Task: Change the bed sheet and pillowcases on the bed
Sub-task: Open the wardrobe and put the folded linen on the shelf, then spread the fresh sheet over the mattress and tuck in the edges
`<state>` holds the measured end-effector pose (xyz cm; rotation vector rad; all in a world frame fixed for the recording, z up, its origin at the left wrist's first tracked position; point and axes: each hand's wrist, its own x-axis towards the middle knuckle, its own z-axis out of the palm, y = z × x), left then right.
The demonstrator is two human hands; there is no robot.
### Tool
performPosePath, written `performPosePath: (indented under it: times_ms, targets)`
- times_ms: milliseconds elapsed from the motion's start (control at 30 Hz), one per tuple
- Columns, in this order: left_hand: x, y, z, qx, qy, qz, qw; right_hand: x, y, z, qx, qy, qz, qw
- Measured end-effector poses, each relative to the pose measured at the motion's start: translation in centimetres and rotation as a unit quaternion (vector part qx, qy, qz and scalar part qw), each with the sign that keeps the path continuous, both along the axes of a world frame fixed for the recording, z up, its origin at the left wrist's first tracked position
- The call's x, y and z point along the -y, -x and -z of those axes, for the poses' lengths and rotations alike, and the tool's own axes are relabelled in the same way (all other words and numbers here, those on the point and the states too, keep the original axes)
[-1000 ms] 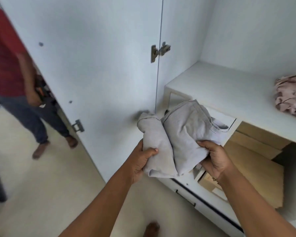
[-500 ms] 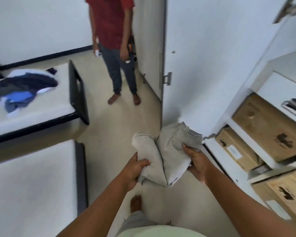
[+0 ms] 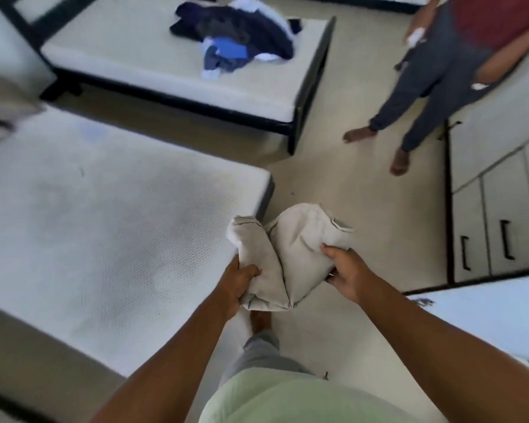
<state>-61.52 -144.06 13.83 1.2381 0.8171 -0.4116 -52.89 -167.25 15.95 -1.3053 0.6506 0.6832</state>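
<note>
Grey folded linen gripped by left hand, right hand.

The folded sheet is plain pale grey-beige; the near mattress, off-white, seems finely dotted. By the right edge of the far mattress the clothes heap is navy, blue and white
</note>
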Motion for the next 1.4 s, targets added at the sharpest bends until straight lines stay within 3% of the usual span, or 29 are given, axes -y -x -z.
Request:
performPosePath:
  times_ms: [200, 433, 767, 867, 967, 1033, 1100, 1167, 1267, 1333, 1400]
  targets:
    - [-10.6, -1.2, 3.4, -0.046, 0.001, -0.139, 0.989, -13.6, -6.5, 5.2, -0.076, 0.074, -0.128, 0.986]
    - [-19.6, -1.3, 8.3, -0.080, -0.031, -0.228, 0.970, -25.6, -10.6, 10.3, -0.109, 0.119, -0.236, 0.958]
    - [-29.9, 0.1, 19.4, -0.059, -0.096, -0.366, 0.924, -39.2, -14.6, 21.8, -0.088, 0.077, -0.292, 0.949]
    - [-30.0, 1.8, 25.8, -0.128, -0.078, -0.371, 0.916, -40.7, -13.9, 27.3, -0.112, 0.120, -0.324, 0.932]
    - [-28.2, 3.0, 28.7, -0.254, -0.049, -0.392, 0.883, -39.8, -12.8, 29.4, -0.136, 0.176, -0.333, 0.916]
    - [-27.2, 3.3, 29.2, -0.285, -0.062, -0.406, 0.866, -38.9, -12.4, 29.5, -0.120, 0.217, -0.335, 0.909]
    - [-26.2, 3.2, 29.2, -0.303, -0.096, -0.381, 0.868, -37.4, -12.0, 28.9, -0.051, 0.291, -0.405, 0.865]
    - [-25.2, 2.5, 28.1, -0.321, -0.157, -0.331, 0.873, -35.7, -11.8, 27.7, 0.058, 0.367, -0.521, 0.768]
    - [-23.7, 0.5, 25.2, -0.309, -0.271, -0.227, 0.883, -33.7, -11.6, 25.2, 0.212, 0.384, -0.624, 0.647]
    - [-22.6, -0.8, 23.5, -0.270, -0.317, -0.140, 0.898, -32.6, -11.4, 23.4, 0.263, 0.398, -0.655, 0.586]
    - [-21.6, -1.8, 22.1, -0.225, -0.348, -0.053, 0.909, -31.8, -10.9, 21.5, 0.290, 0.409, -0.667, 0.551]
